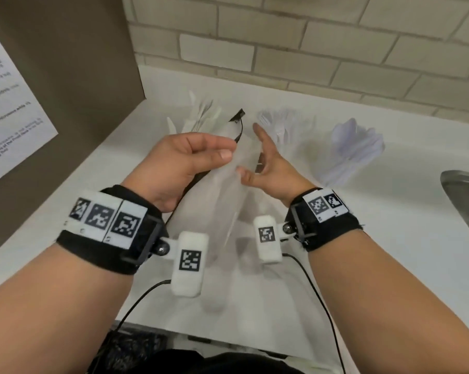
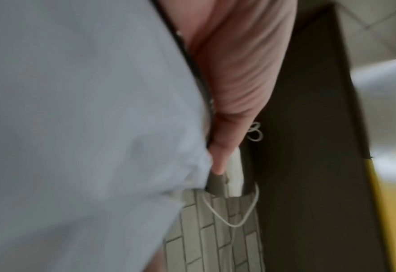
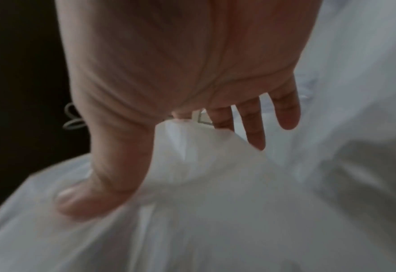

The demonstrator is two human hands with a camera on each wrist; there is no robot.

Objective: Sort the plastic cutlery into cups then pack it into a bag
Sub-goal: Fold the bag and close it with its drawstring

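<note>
Head view shows the left hand (image 1: 179,160) with its fingers curled, pinching the upper edge of a thin, translucent plastic bag (image 1: 214,206) between thumb and fingertips. The right hand (image 1: 268,168) is spread, fingers straight and apart, its thumb pressed against the film on the bag's other side; in the right wrist view that thumb (image 3: 94,184) dents the soft, milky plastic (image 3: 215,202). The bag hangs between the two hands as a limp, creased sheet with a black drawstring edge (image 1: 238,125) running up past the left hand. In the left wrist view the grey-white film (image 2: 76,128) fills the frame beside the palm (image 2: 234,73).

Beyond the hands, on the smooth white counter (image 1: 389,225), stand three bunches of white plastic cutlery: one (image 1: 201,114) behind the left hand, one (image 1: 284,125) just behind the right, and one (image 1: 354,147) farther right. The cups holding them are too faint to make out. A metal sink rim (image 1: 462,195) lies at the right edge, a pale brick wall (image 1: 308,49) behind.
</note>
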